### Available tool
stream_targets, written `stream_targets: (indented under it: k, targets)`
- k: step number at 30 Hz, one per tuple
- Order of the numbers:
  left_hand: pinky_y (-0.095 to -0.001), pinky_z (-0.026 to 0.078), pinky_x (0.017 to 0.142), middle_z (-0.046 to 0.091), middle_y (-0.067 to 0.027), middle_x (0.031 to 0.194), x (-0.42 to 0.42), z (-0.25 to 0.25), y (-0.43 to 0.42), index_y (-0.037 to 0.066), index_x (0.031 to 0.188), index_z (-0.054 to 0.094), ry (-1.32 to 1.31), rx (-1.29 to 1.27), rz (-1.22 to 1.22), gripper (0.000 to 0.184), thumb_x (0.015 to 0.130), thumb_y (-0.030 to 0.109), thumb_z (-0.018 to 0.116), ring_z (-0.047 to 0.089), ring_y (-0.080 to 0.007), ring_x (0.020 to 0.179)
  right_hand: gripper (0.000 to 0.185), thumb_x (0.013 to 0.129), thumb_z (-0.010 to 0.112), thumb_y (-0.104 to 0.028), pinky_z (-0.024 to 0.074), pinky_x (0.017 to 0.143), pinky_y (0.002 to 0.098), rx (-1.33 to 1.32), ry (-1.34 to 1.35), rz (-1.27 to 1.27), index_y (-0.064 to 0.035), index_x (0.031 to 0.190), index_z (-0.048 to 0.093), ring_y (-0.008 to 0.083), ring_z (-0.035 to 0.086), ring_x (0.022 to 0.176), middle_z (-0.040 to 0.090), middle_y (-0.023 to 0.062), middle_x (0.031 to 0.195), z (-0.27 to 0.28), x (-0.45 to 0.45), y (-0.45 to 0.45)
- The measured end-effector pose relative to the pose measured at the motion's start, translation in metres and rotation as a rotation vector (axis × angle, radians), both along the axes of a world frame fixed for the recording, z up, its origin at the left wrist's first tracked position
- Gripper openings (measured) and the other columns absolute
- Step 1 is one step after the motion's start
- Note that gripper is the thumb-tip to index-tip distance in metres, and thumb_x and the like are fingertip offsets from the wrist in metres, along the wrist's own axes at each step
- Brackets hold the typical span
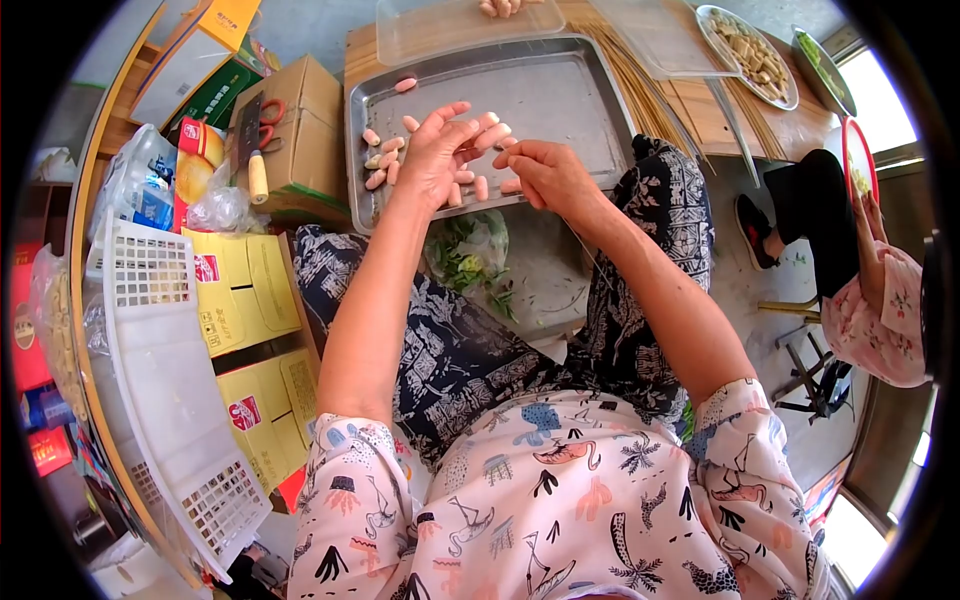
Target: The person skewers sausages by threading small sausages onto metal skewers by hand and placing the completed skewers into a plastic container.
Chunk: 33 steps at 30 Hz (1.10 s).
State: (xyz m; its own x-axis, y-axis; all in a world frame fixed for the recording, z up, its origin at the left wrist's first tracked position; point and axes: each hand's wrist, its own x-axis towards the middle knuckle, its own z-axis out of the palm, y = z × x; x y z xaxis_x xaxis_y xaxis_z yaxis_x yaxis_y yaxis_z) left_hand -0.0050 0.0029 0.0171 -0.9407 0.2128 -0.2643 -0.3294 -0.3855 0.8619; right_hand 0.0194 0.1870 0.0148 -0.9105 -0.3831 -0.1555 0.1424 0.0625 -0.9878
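Note:
Over the near edge of a metal tray point(600, 110), my left hand point(437, 160) has its fingers curled around a small pink sausage point(487, 120), partly hidden by the fingers. My right hand point(555, 178) is close beside it, thumb and fingers pinched together. A thin bamboo skewer point(588, 250) seems to run out below that hand; most of it is hidden. Several loose sausages point(376, 180) lie in the tray's near left corner, and one more sausage point(405, 85) rests near its far left side.
Bamboo skewers point(640, 85) lie right of the tray, near a plate of cut food point(750, 55). Another person's hand point(502, 7) shows at the far edge; a person at right holds a red-rimmed bowl point(848, 150). A cardboard box point(305, 120) bears a knife point(257, 175) and scissors point(268, 125).

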Motion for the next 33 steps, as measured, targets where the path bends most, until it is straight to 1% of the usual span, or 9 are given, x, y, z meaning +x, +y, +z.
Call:
stream_targets:
  k: [6, 12, 14, 18, 20, 23, 26, 29, 33]
  targets:
    - [-0.0313, 0.053, 0.072, 0.056, -0.0144, 0.114, -0.009, -0.02, -0.008, 0.005, 0.127, 0.036, -0.037, -0.017, 0.066, 0.045, 0.088, 0.013, 0.057, 0.06, -0.0207, 0.091, 0.02, 0.089, 0.048, -0.013, 0.0359, 0.043, 0.0238, -0.05, -0.045, -0.041, -0.0005, 0.09, 0.063, 0.0069, 0.044, 0.045, 0.048, -0.0001, 0.054, -0.001, -0.003, 0.0]
    - [-0.0404, 0.049, 0.073, 0.064, -0.0136, 0.094, -0.004, -0.058, -0.013, -0.001, 0.091, 0.062, 0.439, -1.356, -0.232, 0.016, 0.082, 0.012, 0.057, 0.061, -0.0311, 0.084, 0.021, 0.089, 0.047, -0.012, 0.0447, 0.05, 0.0241, -0.069, -0.081, -0.076, 0.0009, 0.092, 0.063, 0.0061, 0.042, 0.047, 0.047, -0.0005, 0.057, 0.02, 0.0, 0.009]
    - [-0.0427, 0.047, 0.078, 0.062, -0.0167, 0.099, 0.001, -0.068, -0.011, -0.001, 0.083, 0.063, 0.559, -1.463, -0.25, 0.012, 0.077, 0.008, 0.057, 0.058, -0.0358, 0.093, 0.028, 0.093, 0.045, -0.016, 0.027, 0.046, 0.0191, -0.018, -0.105, -0.074, 0.0003, 0.108, 0.062, 0.0016, 0.034, 0.046, 0.039, -0.0067, 0.052, 0.025, 0.003, 0.008]
    - [-0.0428, 0.046, 0.076, 0.061, -0.0138, 0.097, -0.001, -0.084, -0.012, 0.002, 0.083, 0.061, 0.669, -1.698, -0.16, 0.01, 0.078, 0.01, 0.059, 0.058, -0.032, 0.094, 0.028, 0.093, 0.045, -0.017, 0.0269, 0.045, 0.0193, -0.005, -0.095, -0.071, -0.0003, 0.107, 0.063, 0.0013, 0.034, 0.046, 0.039, -0.0068, 0.052, 0.027, 0.004, 0.01]
    - [-0.0432, 0.046, 0.072, 0.061, -0.0114, 0.091, -0.005, -0.089, -0.013, 0.004, 0.084, 0.06, 0.685, -1.732, -0.107, 0.011, 0.078, 0.013, 0.061, 0.059, -0.0306, 0.09, 0.021, 0.089, 0.047, -0.011, 0.0502, 0.056, 0.0261, -0.052, -0.089, -0.08, 0.0012, 0.094, 0.063, 0.0057, 0.042, 0.047, 0.046, -0.0008, 0.056, 0.025, 0.003, 0.012]
    - [-0.0421, 0.047, 0.074, 0.062, -0.0123, 0.092, -0.007, -0.079, -0.007, 0.006, 0.088, 0.061, 0.664, -1.769, -0.126, 0.012, 0.08, 0.013, 0.059, 0.06, -0.0311, 0.089, 0.021, 0.089, 0.047, -0.011, 0.052, 0.058, 0.0273, -0.069, -0.086, -0.074, 0.0014, 0.094, 0.063, 0.0059, 0.041, 0.045, 0.047, -0.0006, 0.056, 0.022, 0.002, 0.015]
    - [-0.0381, 0.05, 0.073, 0.063, -0.0119, 0.094, -0.014, -0.054, 0.001, 0.003, 0.1, 0.061, 0.218, -1.485, -0.097, 0.019, 0.083, 0.011, 0.056, 0.062, -0.0278, 0.084, 0.021, 0.089, 0.048, -0.012, 0.0529, 0.06, 0.0281, -0.064, -0.08, -0.063, 0.0012, 0.093, 0.063, 0.0061, 0.042, 0.044, 0.047, -0.0003, 0.055, 0.022, 0.001, 0.018]
    - [-0.0267, 0.049, 0.068, 0.062, -0.004, 0.089, -0.023, -0.051, -0.013, 0.006, 0.097, 0.06, -0.037, -0.347, 0.044, 0.019, 0.087, 0.022, 0.06, 0.059, -0.0139, 0.08, 0.021, 0.089, 0.048, -0.012, 0.0507, 0.056, 0.0269, -0.042, -0.064, -0.073, 0.0008, 0.092, 0.064, 0.0065, 0.042, 0.043, 0.048, 0.0003, 0.054, 0.019, 0.002, 0.016]
    - [-0.0285, 0.049, 0.07, 0.056, -0.0034, 0.087, -0.029, -0.052, -0.035, 0.007, 0.104, 0.059, -0.101, 0.045, 0.12, 0.026, 0.09, 0.03, 0.059, 0.055, -0.0139, 0.082, 0.02, 0.088, 0.05, -0.013, 0.0457, 0.05, 0.0259, 0.012, -0.046, -0.002, -0.0005, 0.09, 0.065, 0.0074, 0.044, 0.043, 0.049, 0.0014, 0.053, 0.017, 0.002, 0.013]
